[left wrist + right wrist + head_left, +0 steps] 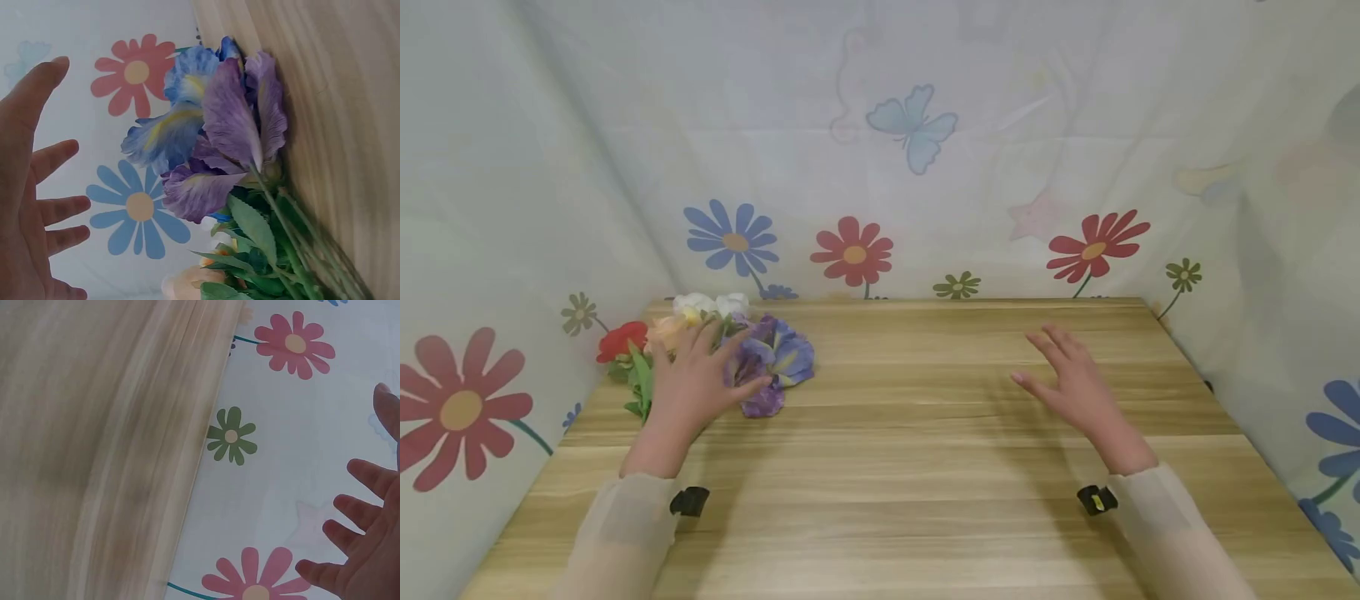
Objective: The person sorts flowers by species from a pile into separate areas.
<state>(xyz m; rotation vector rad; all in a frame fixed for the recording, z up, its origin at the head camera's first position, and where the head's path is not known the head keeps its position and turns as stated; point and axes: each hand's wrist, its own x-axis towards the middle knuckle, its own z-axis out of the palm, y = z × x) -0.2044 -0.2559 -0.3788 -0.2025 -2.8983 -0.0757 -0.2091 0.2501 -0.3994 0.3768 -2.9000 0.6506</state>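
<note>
My left hand (696, 379) hovers with spread fingers over a bunch of artificial flowers at the table's left side, overlapping them in the head view. Blue and purple irises (215, 119) lie to the right of that hand, their green stems (294, 262) showing in the left wrist view. A red flower (622, 342), a peach flower (664, 332) and white flowers (711, 305) lie behind and left of it. Part of the bunch is hidden by the hand. Over the right half of the table, my right hand (1078, 387) is held up, fingers apart, holding nothing.
The wooden table (910, 467) has a light striped grain. White curtains (970, 175) printed with flowers, a butterfly and stars hang along its back and sides. Each sleeved wrist carries a small black band piece (689, 502).
</note>
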